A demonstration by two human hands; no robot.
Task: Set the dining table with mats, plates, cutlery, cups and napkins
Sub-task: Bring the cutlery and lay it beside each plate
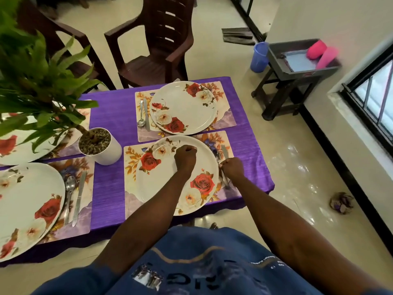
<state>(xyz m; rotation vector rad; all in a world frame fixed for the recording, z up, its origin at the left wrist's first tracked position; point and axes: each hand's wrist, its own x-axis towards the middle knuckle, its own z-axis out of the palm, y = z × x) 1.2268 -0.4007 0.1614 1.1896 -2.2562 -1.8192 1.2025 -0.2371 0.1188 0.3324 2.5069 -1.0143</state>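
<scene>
**Near-right place setting: hands at plate and cutlery**

Left hand (185, 156) sits over the near round white rose-print plate (170, 184), fingers curled into a fist, nothing visible in it. Right hand (232, 169) is just off that plate's right rim, fingers curled round steel cutlery (224, 154); a knife-like blade shows above the knuckles and a handle tip below. Exact pieces unclear, the hand hides most of them.

The plate lies on a rectangular floral placemat (130, 158) on the purple tablecloth (108, 179), at the table's near right corner.

Around:
- Far setting: second rose plate (184, 107) on its own mat (225, 116), steel spoon (140, 116) and table knife (146, 114) side by side left of the plate.
- Left setting: third rose plate (27, 207) on a mat (84, 209), spoon (69, 194) and knife (79, 196) to its right.
- White cylindrical pot with gravel and a green leafy plant (100, 145) stands between the mats, close to the near mat's top left corner. Leaves cover much of a fourth plate (12, 147) at far left.
- Brown plastic armchair (157, 39) behind the table's far edge.
- Right of the table, on the floor: dark wooden stool carrying a grey tray (297, 67) with pink items and a blue cloth; blue plastic cup (259, 57) beside it.
</scene>
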